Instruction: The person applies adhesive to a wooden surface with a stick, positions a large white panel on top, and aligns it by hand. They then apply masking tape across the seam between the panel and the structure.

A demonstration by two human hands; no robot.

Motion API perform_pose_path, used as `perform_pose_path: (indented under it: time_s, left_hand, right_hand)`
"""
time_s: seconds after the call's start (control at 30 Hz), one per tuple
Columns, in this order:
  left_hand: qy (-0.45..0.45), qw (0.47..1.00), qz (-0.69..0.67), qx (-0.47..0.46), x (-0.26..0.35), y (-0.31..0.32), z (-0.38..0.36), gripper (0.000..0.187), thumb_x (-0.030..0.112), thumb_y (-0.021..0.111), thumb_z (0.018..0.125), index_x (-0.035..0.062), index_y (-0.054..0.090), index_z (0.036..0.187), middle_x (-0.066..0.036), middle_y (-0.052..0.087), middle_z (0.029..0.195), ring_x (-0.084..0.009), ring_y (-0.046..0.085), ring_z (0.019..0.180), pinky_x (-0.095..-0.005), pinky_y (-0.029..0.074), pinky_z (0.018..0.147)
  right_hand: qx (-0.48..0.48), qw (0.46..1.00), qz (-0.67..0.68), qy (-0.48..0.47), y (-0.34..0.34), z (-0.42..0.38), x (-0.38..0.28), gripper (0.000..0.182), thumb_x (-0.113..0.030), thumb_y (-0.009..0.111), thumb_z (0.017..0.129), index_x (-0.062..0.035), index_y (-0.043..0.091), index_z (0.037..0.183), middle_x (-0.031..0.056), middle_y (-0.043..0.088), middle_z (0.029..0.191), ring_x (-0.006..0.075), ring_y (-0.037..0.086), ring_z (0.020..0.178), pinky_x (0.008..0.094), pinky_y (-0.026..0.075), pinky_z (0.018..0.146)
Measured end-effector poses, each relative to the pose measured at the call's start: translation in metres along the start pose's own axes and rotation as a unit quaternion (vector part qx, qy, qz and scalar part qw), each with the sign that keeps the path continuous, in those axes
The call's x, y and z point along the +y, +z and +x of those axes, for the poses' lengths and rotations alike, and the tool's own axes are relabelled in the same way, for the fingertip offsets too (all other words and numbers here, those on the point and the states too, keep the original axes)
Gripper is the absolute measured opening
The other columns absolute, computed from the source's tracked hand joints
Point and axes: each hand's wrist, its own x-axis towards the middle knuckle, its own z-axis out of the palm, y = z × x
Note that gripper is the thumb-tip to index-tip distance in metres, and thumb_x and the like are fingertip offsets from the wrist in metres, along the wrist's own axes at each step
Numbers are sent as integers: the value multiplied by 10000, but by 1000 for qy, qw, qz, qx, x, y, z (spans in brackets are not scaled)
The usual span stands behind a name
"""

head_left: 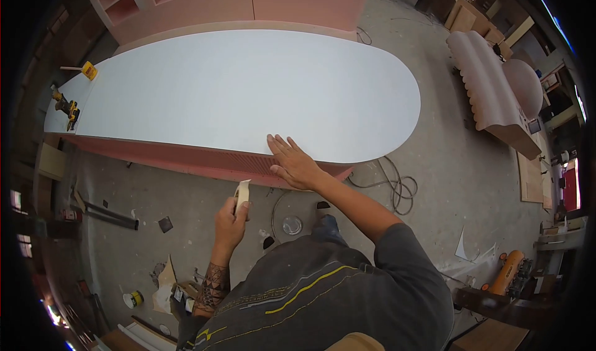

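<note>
Head view, tape roll (243, 194) gripped between left fingers (242, 212), right fingers (285, 153) (spread, empty) on white tabletop (248, 84).

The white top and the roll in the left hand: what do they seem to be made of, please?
White top: probably laminate or painted board; its surface looks smooth, even and matte. Roll: likely paper masking tape, judging by its cream colour, dull finish and loose end.
</note>
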Motion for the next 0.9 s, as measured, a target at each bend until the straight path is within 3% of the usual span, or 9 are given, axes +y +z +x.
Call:
perform_pose_path:
  time_s: [0.2,0.4,0.47,0.5,0.53,0.6,0.67,0.73,0.9]
  left_hand:
    - [-110,986,10,121,-28,37,15,304,286,612,1106,30,638,944,-1,609,728,-87,600,664,-274,494,644]
    - [-209,967,-27,144,6,84,-16,293,278,610,1097,27,632,947,5,576,735,-88,585,664,-283,511,649]
    - [-222,966,-26,130,14,90,-28,289,278,614,1094,27,633,953,6,571,737,-89,584,665,-285,519,653]
    - [-222,964,-35,139,14,93,-34,289,283,616,1093,27,635,959,6,569,737,-90,585,666,-283,514,649]
    - [-223,962,-45,149,13,98,-40,290,287,619,1091,27,637,964,7,567,737,-91,586,666,-281,510,644]
    - [-230,958,-54,164,10,105,-47,293,288,622,1091,24,638,964,6,578,736,-90,586,664,-277,502,643]
    - [-234,955,-62,174,9,107,-52,296,289,625,1091,22,638,965,4,590,735,-90,585,662,-273,494,642]
    - [-239,963,-10,121,8,107,-47,293,289,637,1081,9,673,1002,-27,668,734,-107,641,673,-286,484,642]
    - [-204,973,-5,108,7,110,-46,323,311,648,1085,-4,662,1017,-37,689,780,-99,632,687,-295,491,660]
  right_hand:
    - [-50,995,-74,-33,25,35,70,719,-453,413,1136,21,294,1662,210,286,1747,333,251,1632,517,173,1340]
    - [-8,965,-216,147,-92,-57,206,753,-415,544,1075,-55,300,1689,170,272,1766,327,263,1631,553,172,1328]
    - [22,892,-328,311,-160,-118,319,757,-433,482,1112,-22,239,1698,195,210,1782,368,192,1649,588,169,1316]
    - [63,803,-359,473,-189,-152,380,764,-469,427,1132,2,216,1695,236,175,1780,431,145,1648,665,152,1289]
    - [104,646,-397,643,-222,-167,418,777,-497,391,1139,24,215,1688,271,162,1772,499,108,1635,730,121,1260]
    - [219,657,-408,595,-265,-157,413,798,-505,403,1136,45,210,1680,274,155,1772,522,81,1631,760,86,1246]
    - [204,786,-398,426,-241,-99,349,808,-489,435,1131,68,209,1671,283,165,1767,517,93,1631,735,85,1261]
    - [224,919,-207,249,-163,-35,267,797,-393,523,1115,66,194,1678,297,181,1756,479,133,1635,592,130,1320]
    - [-2,998,-53,38,12,35,79,746,-383,509,1101,36,267,1668,233,221,1765,372,198,1646,570,157,1325]
